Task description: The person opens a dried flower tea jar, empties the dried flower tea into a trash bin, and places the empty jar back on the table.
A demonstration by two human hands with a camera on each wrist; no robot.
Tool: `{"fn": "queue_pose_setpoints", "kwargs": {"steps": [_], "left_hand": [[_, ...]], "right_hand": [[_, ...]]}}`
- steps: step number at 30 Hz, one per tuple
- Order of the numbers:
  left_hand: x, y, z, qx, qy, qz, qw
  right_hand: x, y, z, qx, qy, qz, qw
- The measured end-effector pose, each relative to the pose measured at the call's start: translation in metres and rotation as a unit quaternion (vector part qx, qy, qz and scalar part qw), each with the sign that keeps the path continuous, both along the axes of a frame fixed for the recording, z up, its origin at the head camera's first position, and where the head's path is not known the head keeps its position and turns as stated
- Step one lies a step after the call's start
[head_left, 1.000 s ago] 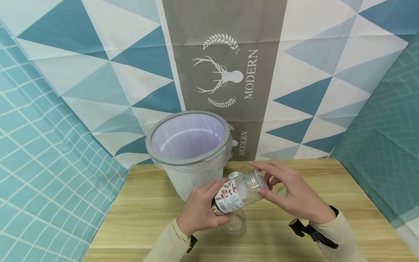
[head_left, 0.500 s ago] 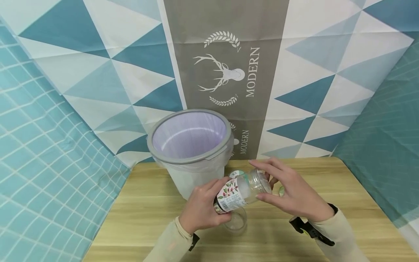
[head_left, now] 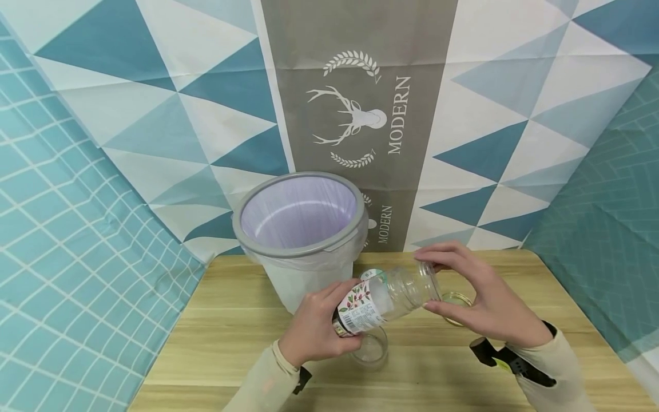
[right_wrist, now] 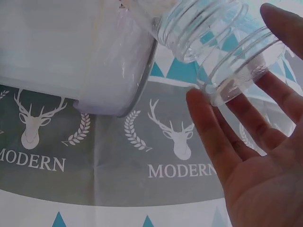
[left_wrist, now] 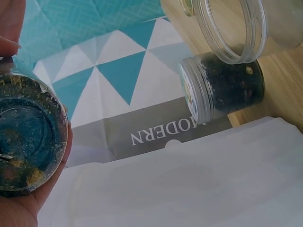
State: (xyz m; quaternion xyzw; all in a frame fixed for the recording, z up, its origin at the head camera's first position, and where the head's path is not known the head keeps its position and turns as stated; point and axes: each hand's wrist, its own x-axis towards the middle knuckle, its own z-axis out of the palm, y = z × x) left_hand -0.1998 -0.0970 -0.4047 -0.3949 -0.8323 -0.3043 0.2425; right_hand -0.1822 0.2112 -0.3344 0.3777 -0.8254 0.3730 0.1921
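My left hand (head_left: 321, 326) grips a clear plastic jar (head_left: 362, 306) with a white, plant-printed label. The jar is tilted, its mouth pointing right and up. Dark contents with yellowish bits show through the jar's base (left_wrist: 28, 137) in the left wrist view. At the mouth, my right hand (head_left: 476, 289) pinches a clear screw lid (right_wrist: 241, 71) between thumb and fingers. The right wrist view shows this lid tilted and just apart from the jar's threaded neck (right_wrist: 184, 28). Below the held jar stands an uncapped clear jar (head_left: 372, 348) on the table.
A bin (head_left: 304, 252) with a grey rim and a liner stands at the back left of the wooden table (head_left: 231, 343). Beside it is another lidded jar (left_wrist: 232, 87) of dark contents. A gold-rimmed lid (head_left: 455, 318) lies behind the right hand.
My right hand has moved right, drawing the clear lid away from the jar's neck. More of the gold-rimmed lid on the table now shows. My left hand has stayed nearly in place.
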Motion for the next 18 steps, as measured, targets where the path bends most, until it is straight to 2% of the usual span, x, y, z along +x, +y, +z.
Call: {"fn": "queue_pose_setpoints", "kwargs": {"steps": [8,12,18], "left_hand": [[-0.002,-0.002,-0.001,0.008,0.008,0.000,0.9999],[-0.002,-0.003,0.000,0.013,0.007,-0.002,0.9999],[-0.003,-0.003,0.000,0.019,0.019,-0.006,0.9996]], "right_hand": [[-0.008,0.003,-0.007,-0.045,0.013,-0.011,0.9989],[-0.013,0.006,-0.012,-0.065,0.010,-0.051,0.9965],[-0.022,0.010,-0.026,-0.082,-0.025,-0.105,0.9908]]}}
